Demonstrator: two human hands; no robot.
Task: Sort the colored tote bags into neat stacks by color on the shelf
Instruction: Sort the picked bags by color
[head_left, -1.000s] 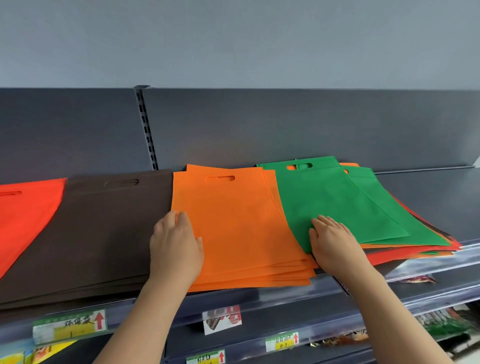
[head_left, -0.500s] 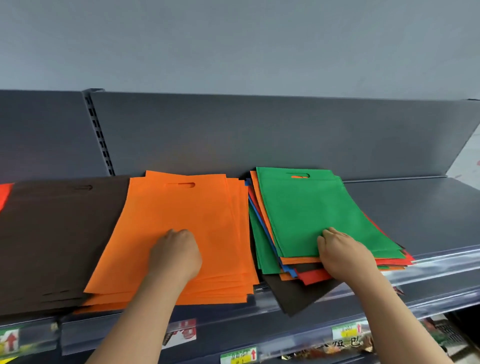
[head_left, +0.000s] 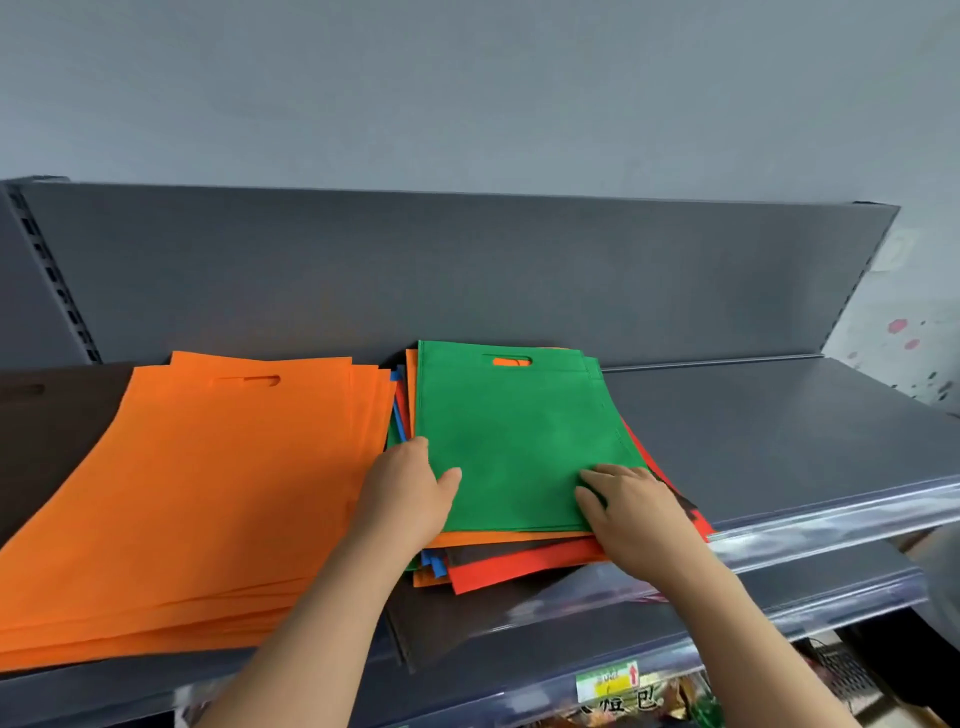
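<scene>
We look down at a dark grey shelf (head_left: 779, 431) where a green tote bag (head_left: 509, 431) lies flat atop a mixed pile (head_left: 519, 566) of orange, red, blue and brown bags, centre frame. A broad orange stack (head_left: 208, 493) fills the lower left, with a brown stack (head_left: 52, 426) at the left edge. The left hand (head_left: 410, 493) lies against the green bag's left edge, thumb on top; whether its fingers tuck beneath, we cannot tell. The right hand (head_left: 634, 512) rests its fingers flat on the lower right corner, grasping nothing. We judge the bag thin, light and floppy, apt to slide over its neighbours; pinching an edge or corner, or the handle slot (head_left: 506, 361) at top, should lift it alone.
</scene>
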